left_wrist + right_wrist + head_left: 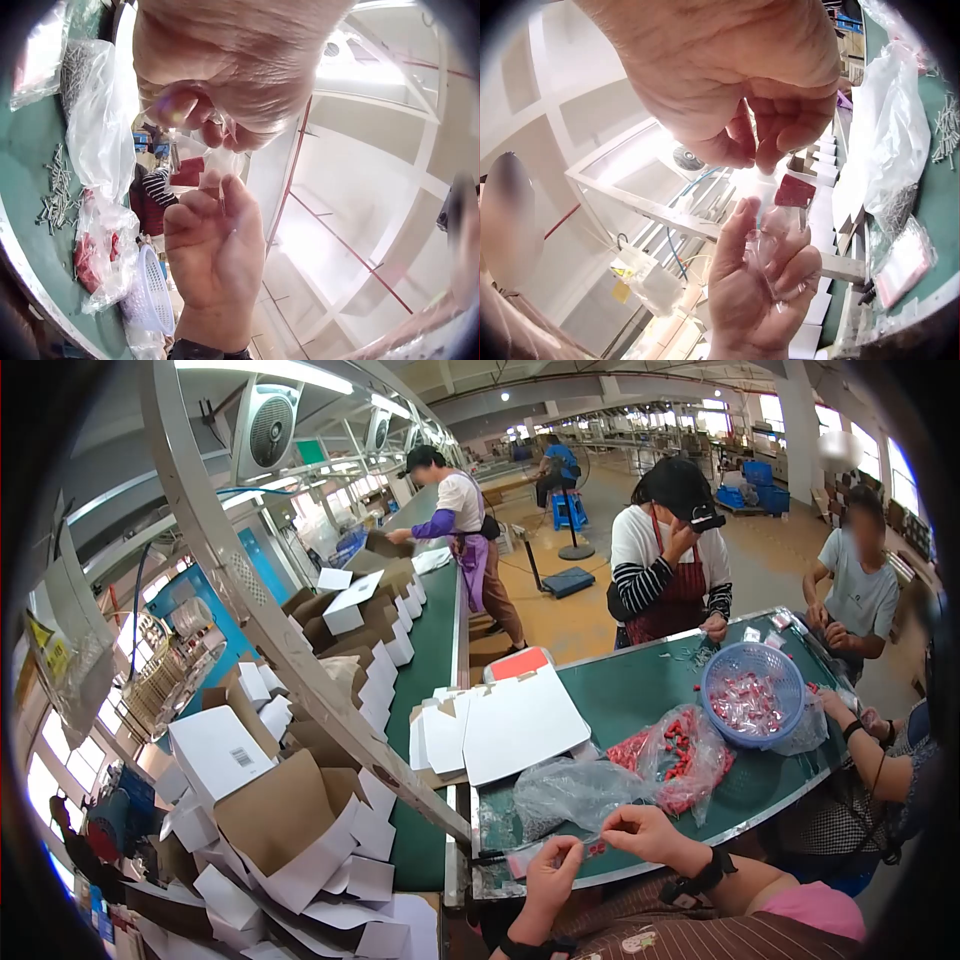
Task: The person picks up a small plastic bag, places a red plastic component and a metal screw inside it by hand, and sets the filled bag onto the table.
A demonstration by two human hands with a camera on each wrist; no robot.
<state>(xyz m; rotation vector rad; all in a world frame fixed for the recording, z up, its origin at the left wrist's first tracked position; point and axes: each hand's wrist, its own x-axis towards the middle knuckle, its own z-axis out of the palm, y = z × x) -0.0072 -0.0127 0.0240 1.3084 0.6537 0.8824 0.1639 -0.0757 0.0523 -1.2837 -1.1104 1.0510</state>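
bare left hand (550,875), bare right hand (655,834). black bands on both wrists: left band (540,948), right band (718,865), right one with dark boxy unit (682,893). right arm: plain pink sleeve (815,908), ends near elbow, forearm bare. brown garment (595,933) on the body, thin pale stripes, pale rounded print (638,942) on front.

In the head view's lower centre, the person's left hand (553,875) stood above the left forearm (528,927), which extended from the bottom edge. The right hand (650,835) was just beside it, the right forearm (757,881) slanting from the lower right. Both hands pinched, fingers curled towards thumbs.
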